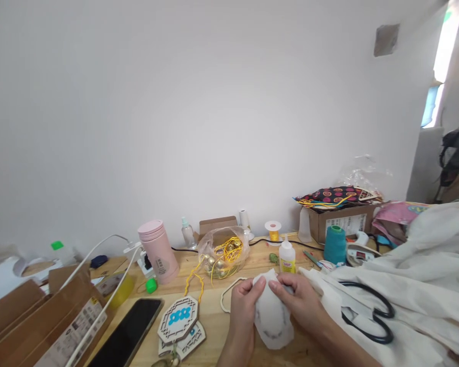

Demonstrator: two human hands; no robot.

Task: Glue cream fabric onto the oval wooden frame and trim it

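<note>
The 2 hands are at the near side of a wooden table point(214, 288), working on 1 white piece point(273, 318). The white piece hangs between them, its broad face toward the viewer and its rounded end down; whether it is cloth or paper cannot be told. A broken line of dark marks curves along its lower part.

Left hand point(244, 302): grips the upper left part of the white piece, thumb on the front face, fingers curled and partly hidden. Right hand point(302, 295): pinches the upper right part, thumb laid across the front; the fingertips behind cannot be seen. The 2 thumbs point toward each other, near but apart.

Immediate surroundings: a pale frame point(224, 294) lies just beside the left hand. A white bottle point(287, 255) with a yellow label stands upright beyond the hands. To the right, scissors with black handles point(385, 309) lie on white fabric point(424, 285), and a teal thread cone point(334, 246) stands beyond them.

Left of the hands: 1 octagonal ornament point(178, 320) with blue inlay overlaps a second ornament point(194, 340). A black phone point(126, 334) lies near them. A pink tumbler point(159, 255) stands farther back, beside a clear bag point(222, 270) containing yellow cord point(233, 248) and gold-coloured balls.
</note>
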